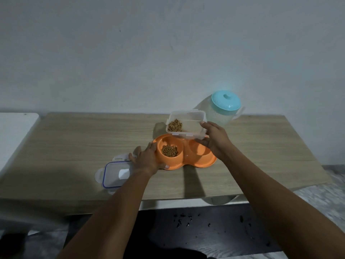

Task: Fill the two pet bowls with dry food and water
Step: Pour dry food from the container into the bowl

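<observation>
Halfway-ish: orange dish (pixel 196 162) on the table (pixel 84 146) has kibble (pixel 169 150) in its left bowl (pixel 164 143), right bowl (pixel 200 153) looks dry, right hand (pixel 214 140) grips the food tub (pixel 190 123), left hand (pixel 147 158) rests open-fingered on its rim.

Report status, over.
Left hand rests on dish. Right hand grips tub, some kibble inside. Left bowl has kibble; right bowl shows none. Jug behind, lidded.

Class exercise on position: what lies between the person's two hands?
In the head view, the orange double bowl, kibble in its left cup.
</observation>
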Available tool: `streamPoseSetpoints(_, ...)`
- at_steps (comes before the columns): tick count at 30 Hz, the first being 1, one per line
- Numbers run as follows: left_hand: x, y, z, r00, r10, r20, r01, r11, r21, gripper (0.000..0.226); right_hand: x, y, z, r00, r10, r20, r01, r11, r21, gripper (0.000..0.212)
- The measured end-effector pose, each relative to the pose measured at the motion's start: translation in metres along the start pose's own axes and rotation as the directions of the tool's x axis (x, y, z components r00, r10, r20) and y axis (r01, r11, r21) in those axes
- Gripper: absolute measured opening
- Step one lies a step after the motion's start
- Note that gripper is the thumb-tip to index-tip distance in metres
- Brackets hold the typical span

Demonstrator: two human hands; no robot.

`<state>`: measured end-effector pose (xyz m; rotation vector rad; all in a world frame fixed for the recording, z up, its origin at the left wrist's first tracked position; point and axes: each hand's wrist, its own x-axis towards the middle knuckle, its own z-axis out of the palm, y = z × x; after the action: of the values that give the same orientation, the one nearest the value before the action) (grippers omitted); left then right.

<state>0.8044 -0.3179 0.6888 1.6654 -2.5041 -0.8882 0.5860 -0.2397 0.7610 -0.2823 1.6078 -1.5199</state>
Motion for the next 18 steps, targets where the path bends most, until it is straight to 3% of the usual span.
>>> streamPoseSetpoints(5,0.003,-0.002,0.001,1.0,0.0,-0.016,0.0,1.0,0.016,0.112,0.025,-0.002,0.029,0.998,0.068,0.008,-0.068,0.998,-0.006,0.016)
streamPoseSetpoints(18,0.009,-0.003,0.001,0.998,0.034,-0.045,-0.031,0.996,0.078,0.11,0.101,0.009,0.089,0.985,0.17,-0.001,-0.168,0.974,-0.151,0.018)
